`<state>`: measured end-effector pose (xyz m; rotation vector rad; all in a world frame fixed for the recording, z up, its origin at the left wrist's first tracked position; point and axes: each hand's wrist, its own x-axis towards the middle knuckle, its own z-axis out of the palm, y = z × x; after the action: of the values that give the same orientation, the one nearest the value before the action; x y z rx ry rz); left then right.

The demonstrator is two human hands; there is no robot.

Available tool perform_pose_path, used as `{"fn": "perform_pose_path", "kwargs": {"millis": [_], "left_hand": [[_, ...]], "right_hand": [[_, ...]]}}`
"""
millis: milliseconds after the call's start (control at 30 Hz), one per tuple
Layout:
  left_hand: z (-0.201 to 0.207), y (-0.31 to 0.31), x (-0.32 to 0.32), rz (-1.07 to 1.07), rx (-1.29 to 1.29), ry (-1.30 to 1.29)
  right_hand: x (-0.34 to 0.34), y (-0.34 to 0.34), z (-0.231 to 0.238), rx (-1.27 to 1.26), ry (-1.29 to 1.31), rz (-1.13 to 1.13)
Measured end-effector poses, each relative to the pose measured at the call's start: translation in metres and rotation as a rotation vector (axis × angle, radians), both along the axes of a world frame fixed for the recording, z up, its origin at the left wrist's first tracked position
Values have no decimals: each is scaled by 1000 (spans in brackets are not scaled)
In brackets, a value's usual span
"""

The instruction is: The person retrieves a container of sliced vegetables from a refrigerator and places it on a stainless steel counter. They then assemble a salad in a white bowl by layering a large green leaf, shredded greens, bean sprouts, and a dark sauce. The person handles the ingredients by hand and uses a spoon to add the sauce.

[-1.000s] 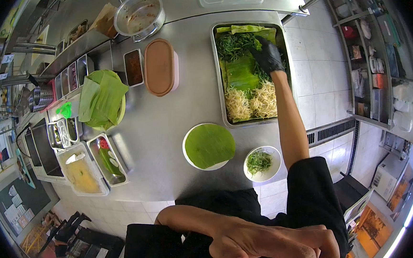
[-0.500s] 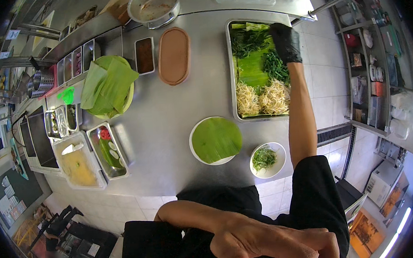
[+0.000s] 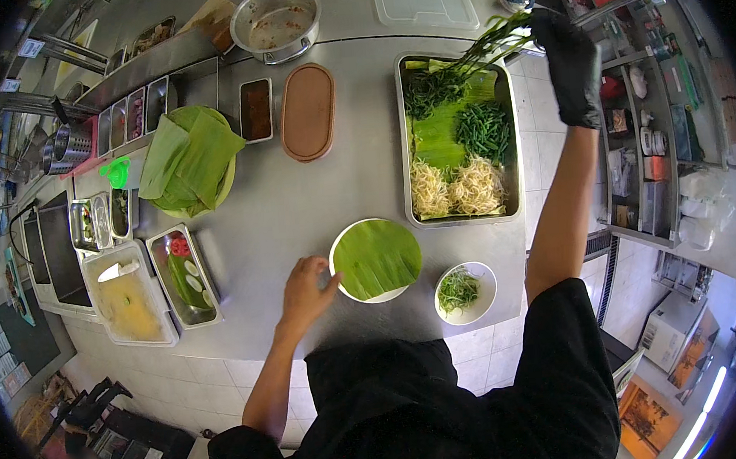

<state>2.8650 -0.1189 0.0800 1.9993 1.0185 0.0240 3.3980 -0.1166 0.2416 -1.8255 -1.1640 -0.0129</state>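
My right hand (image 3: pixel 570 75), in a black glove, is closed on a bunch of long-stemmed leafy greens (image 3: pixel 491 37) and lifts it above the far right corner of the metal tray (image 3: pixel 464 221). The stems trail back over dark greens (image 3: pixel 429 96) in the tray. Chopped green beans (image 3: pixel 483 130) and bean sprouts (image 3: pixel 476 186) lie beside them on banana leaf. At the left rim of a white plate (image 3: pixel 375 299), my bare left hand (image 3: pixel 307 292) has its fingers apart; whether it touches the rim I cannot tell. A round banana leaf (image 3: pixel 377 256) covers the plate.
A white bowl of shredded greens (image 3: pixel 458 291) stands near the front edge. Farther left are a brown lidded box (image 3: pixel 308 114), a sauce container (image 3: pixel 256 109), stacked banana leaves (image 3: pixel 192 161) and a tray of cut vegetables (image 3: pixel 185 276). A pot (image 3: pixel 277 23) stands at the back.
My right hand has risen from the tray toward the right, pulling up a bunch of leafy greens. My left hand has moved from close to my body out to the plate.
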Motion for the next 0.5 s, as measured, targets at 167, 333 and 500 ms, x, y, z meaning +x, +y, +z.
{"fn": "perform_pose_path", "kwargs": {"millis": [167, 333, 500], "left_hand": [[-34, -9, -34, 170, -147, 148], [-61, -41, -27, 291, -136, -40], [-87, -47, -9, 276, -81, -42]], "right_hand": [[9, -16, 80, -68, -228, 71], [-77, -23, 157, 65, -82, 21], [-121, -57, 198, 52, 19, 115]]}}
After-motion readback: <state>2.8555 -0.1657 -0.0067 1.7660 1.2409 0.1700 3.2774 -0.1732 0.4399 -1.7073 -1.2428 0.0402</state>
